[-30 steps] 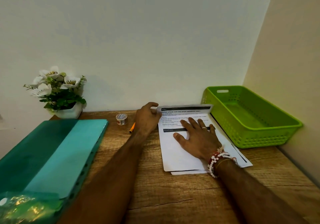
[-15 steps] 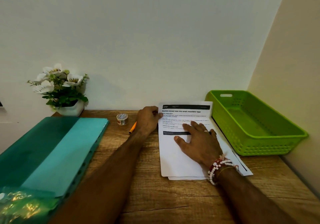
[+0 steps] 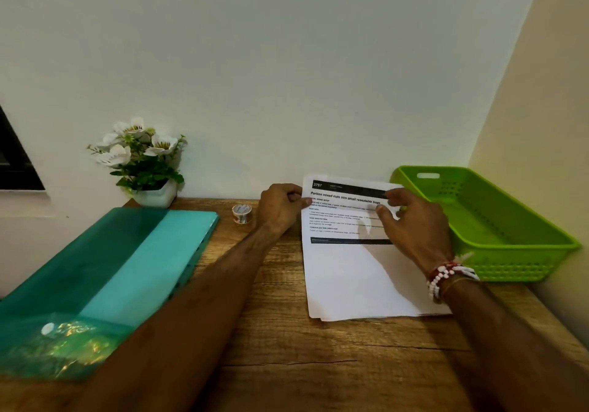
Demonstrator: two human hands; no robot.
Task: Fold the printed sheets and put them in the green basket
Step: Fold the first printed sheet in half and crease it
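Note:
A small stack of printed sheets (image 3: 350, 271) lies on the wooden desk, text side up, its far edge lifted a little off the desk. My left hand (image 3: 280, 209) pinches the top sheet at its far left corner. My right hand (image 3: 411, 220) pinches the same sheet near its far right corner, with beaded bracelets on the wrist. The green basket (image 3: 510, 252) stands to the right of the sheets, against the side wall, and nothing shows inside it.
A teal folder (image 3: 127, 261) covers the desk's left side, with a shiny green bag (image 3: 60, 344) on its near end. A white pot of flowers (image 3: 143, 159) and a small tape roll (image 3: 242, 213) sit near the back wall. The desk (image 3: 302, 363) meets walls behind and right.
My right hand left the middle of the page and went up to the sheet's far right corner, where it now pinches it. The left hand kept its hold on the far left corner.

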